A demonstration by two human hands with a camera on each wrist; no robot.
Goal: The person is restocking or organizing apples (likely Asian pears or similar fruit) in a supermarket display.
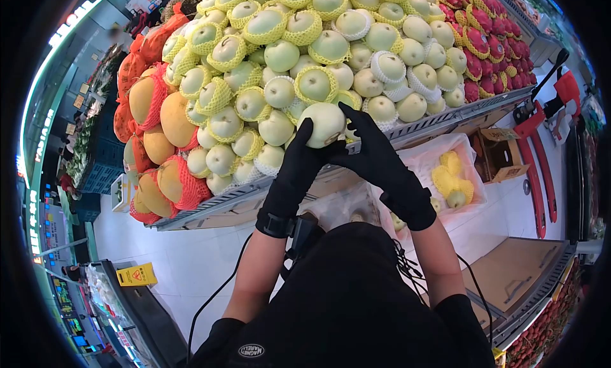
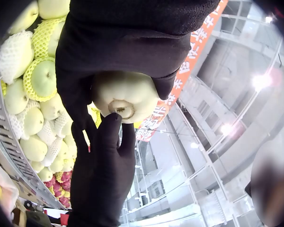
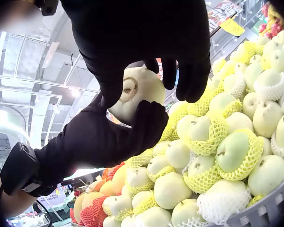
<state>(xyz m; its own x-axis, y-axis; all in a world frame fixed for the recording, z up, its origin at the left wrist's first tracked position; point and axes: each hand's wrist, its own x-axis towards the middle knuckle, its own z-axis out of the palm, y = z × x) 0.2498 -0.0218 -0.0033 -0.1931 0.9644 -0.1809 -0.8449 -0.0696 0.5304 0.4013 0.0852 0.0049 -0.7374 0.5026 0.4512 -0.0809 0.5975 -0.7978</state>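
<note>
Both hands wear black gloves, and one pale melon [image 1: 324, 123] lies between them, lifted just in front of the heaped melons [image 1: 280, 91]. The left hand [image 1: 298, 164] grips it from the left and underneath, its fingers [image 3: 149, 123] curled round the skin with the melon set against the palm side. The right hand [image 1: 375, 153] holds the opposite side: its thumb rests on the skin right beside the brown ring [image 2: 122, 109] at the melon's end, while the other fingers, slightly spread, reach round to the far side, so the melon sits in the gap between thumb and fingers. How firmly these right fingers press, I cannot tell. The ringed end faces the wearer, below the tops of the fingers. Beyond the fingertips, near them, are more pale melons, many in yellow or white foam nets. To the left of the fingers sit orange melons [image 1: 177, 120], some in red nets; well off to their right is a pile of red dragon fruit [image 1: 474, 63]. Below and right of the right fingers stands a crate [image 1: 471, 158] with a pale liner, holding yellow-netted fruit [image 1: 453, 177].
</note>
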